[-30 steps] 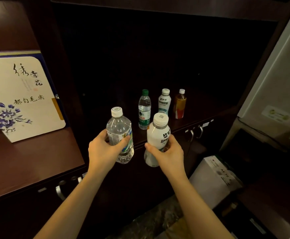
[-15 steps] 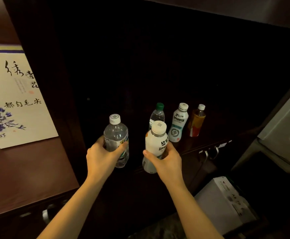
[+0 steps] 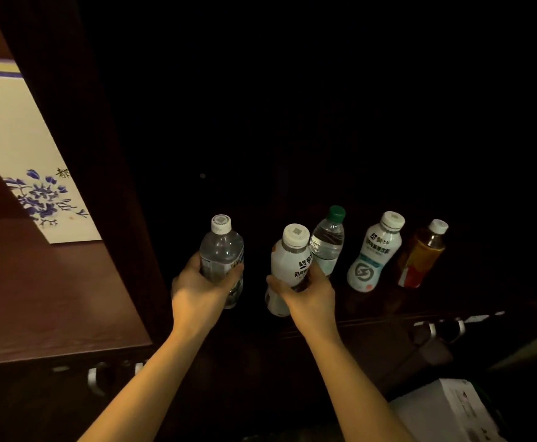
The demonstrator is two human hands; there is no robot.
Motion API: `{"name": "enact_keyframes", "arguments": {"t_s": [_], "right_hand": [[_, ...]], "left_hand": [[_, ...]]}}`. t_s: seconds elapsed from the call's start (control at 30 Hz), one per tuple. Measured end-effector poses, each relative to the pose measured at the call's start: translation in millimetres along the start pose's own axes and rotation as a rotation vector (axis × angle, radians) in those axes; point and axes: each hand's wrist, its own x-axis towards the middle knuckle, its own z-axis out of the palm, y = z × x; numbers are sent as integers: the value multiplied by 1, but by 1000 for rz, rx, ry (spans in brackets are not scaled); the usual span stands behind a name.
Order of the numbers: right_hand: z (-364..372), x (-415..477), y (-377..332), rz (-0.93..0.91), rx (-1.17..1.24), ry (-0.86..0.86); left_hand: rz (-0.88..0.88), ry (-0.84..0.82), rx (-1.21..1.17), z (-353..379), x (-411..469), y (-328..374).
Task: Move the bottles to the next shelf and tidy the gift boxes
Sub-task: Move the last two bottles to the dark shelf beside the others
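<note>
My left hand [image 3: 198,290] grips a clear water bottle [image 3: 222,250] with a white cap, held upright inside the dark right-hand shelf bay. My right hand [image 3: 308,293] grips a white milk-drink bottle [image 3: 289,261] just to its right. Behind them on the dark shelf [image 3: 372,307] stand a green-capped water bottle [image 3: 328,240], a second white drink bottle [image 3: 374,253] and an amber tea bottle [image 3: 420,255]. A white gift box [image 3: 15,148] with blue flowers leans on the left shelf [image 3: 50,298].
A dark wooden divider [image 3: 110,173] separates the two shelf bays. Metal drawer handles [image 3: 433,328] sit below the right shelf, and another metal handle [image 3: 96,378] below the left one. A white carton [image 3: 446,413] lies on the floor at lower right.
Both hands have carried their bottles forward into the right bay, closer to the standing bottles. The view has shifted right and nearer, so the gift box sits further left.
</note>
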Motion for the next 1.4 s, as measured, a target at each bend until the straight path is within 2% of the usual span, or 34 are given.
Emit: {"name": "enact_keyframes", "arguments": {"t_s": [0.4,0.67,0.9,1.1,1.27,1.4], "right_hand": [[17,44,26,15,13,-151],[18,54,37,17,17,-193],[16,57,40,9,-5,-245],[14,56,38,-21,-76,-282],[7,51,35,-96,-162,-333],[-3,44,29,-150,-233,-347]], "left_hand": [[-77,127,43,17,10,-7],[-121,136,105,30,10,-19],[-96,116,104,40,8,-24],[-93,31,90,36,5,-24],[-58,-72,158,29,1,-20],[-27,-66,181,20,-12,-16]]}}
